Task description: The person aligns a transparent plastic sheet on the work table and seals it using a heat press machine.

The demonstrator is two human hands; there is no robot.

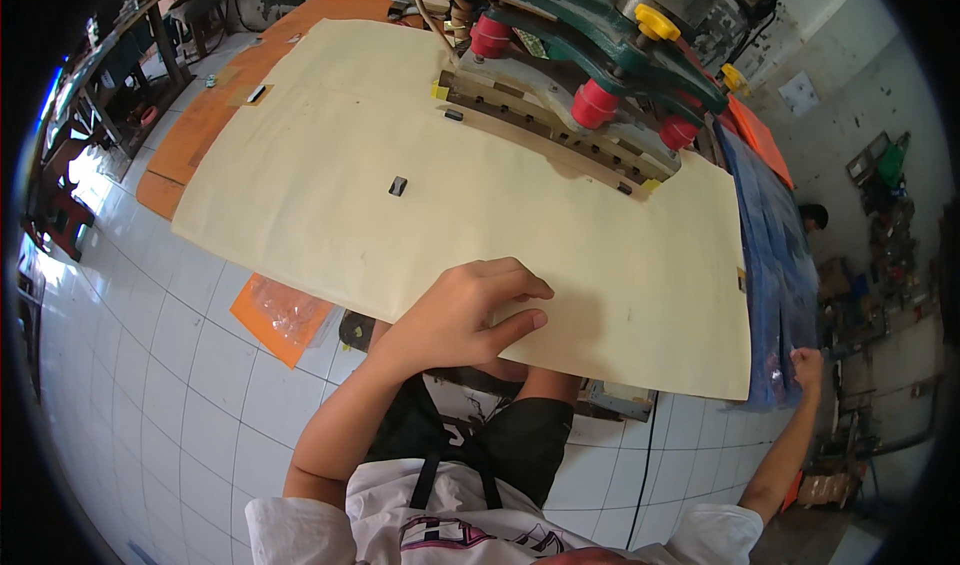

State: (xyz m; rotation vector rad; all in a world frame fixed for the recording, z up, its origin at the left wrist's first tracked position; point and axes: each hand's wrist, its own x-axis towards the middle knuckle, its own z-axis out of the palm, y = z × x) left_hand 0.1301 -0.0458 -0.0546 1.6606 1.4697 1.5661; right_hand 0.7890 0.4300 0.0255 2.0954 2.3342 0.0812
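A large cream sheet (300, 175) covers the work surface in front of me. My left hand (465, 310) hovers over or rests lightly on its near edge; I cannot tell whether it touches. The thumb and curved fingers are apart, with nothing between them. Out to the right, my right hand (806, 367) is closed at the edge of blue plastic sheeting (775, 265), which hangs past the cream sheet's right side. Beyond the sheet stands a green-armed press machine (610, 50) with red cylinders and yellow knobs, its long metal bar (550, 145) low over the sheet.
Small black pieces, one of them a block (398, 186), sit on the cream sheet. Orange sheets (215, 125) lie along the left. An orange piece with clear plastic (280, 315) is below the near left edge, above white floor tiles. A cluttered wall stands at right.
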